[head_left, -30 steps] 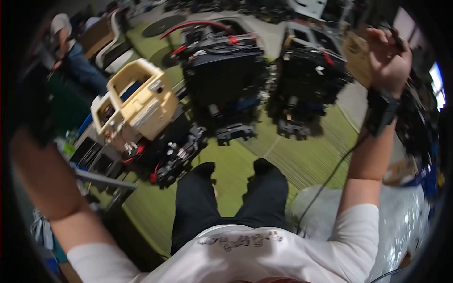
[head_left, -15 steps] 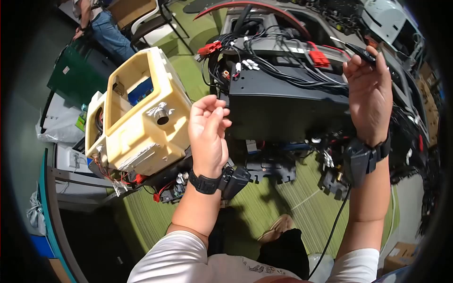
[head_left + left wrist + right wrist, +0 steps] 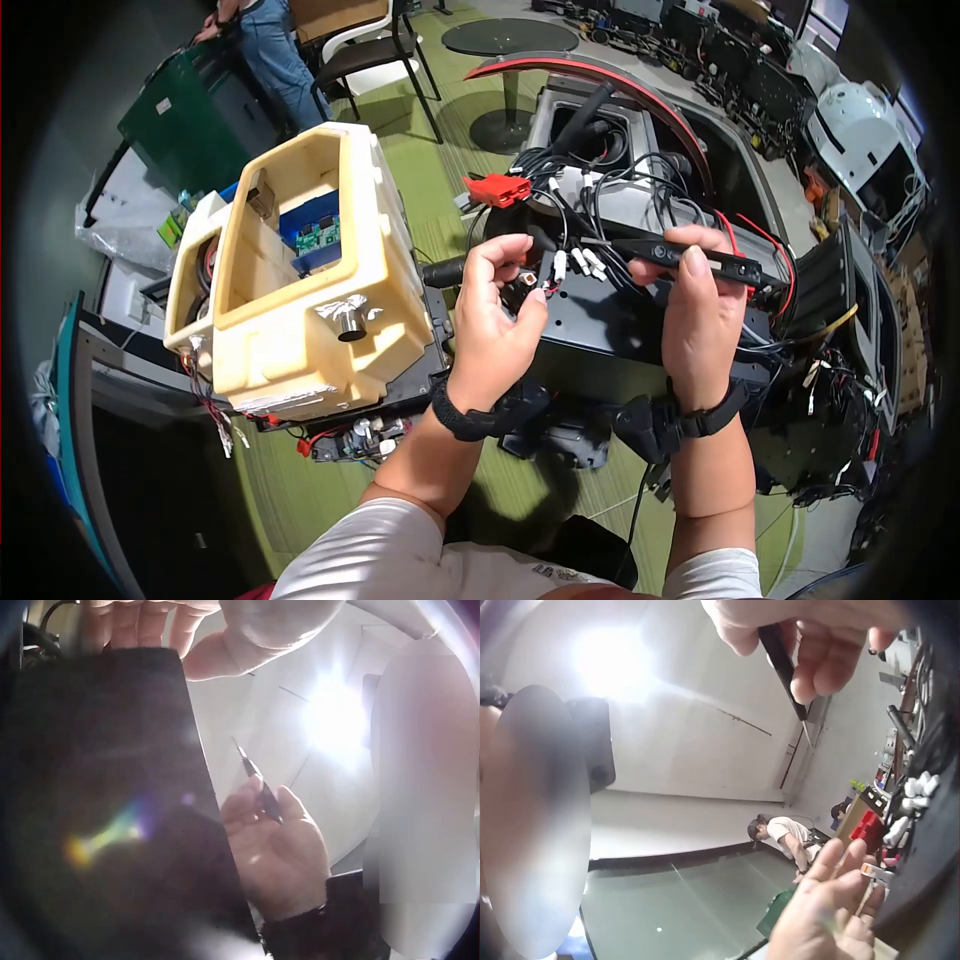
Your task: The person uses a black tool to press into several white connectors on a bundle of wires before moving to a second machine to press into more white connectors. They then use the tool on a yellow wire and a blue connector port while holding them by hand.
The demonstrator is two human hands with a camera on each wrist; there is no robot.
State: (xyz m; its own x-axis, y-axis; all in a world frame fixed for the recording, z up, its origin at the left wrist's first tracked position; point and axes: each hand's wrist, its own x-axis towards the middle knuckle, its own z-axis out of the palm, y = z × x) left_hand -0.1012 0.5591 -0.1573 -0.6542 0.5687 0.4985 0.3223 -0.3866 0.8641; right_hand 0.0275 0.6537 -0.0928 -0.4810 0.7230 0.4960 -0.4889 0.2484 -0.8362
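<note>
At far left, a bystander in jeans (image 3: pixel 275 62) stands beside a green cabinet (image 3: pixel 185 120), in front of which sits a cream-coloured housing (image 3: pixel 283 345) with a green circuit board (image 3: pixel 318 235) visible inside its opening. To its right, the left hand (image 3: pixel 492 342) is held palm up, fingers loosely bent and thumb apart, beside small white connectors (image 3: pixel 590 263) on black cables; whether it touches any of them cannot be told. Half a second earlier, that hand hovers next to the housing; now it has moved right, to the cable bundle. A red connector (image 3: pixel 497 190) lies just beyond its fingertips, and a black box (image 3: pixel 605 325) sits below the cables. Further right, the right hand (image 3: pixel 703 325) grips a slim black tool (image 3: pixel 690 257) with a thin metal tip between thumb and fingers. Raised well apart at the right in the earlier frame, it is now lower and close to the left hand, the tool nearly level above the box, its tip toward the white connectors. A red-edged curved panel (image 3: pixel 600 64) arches behind.
</note>
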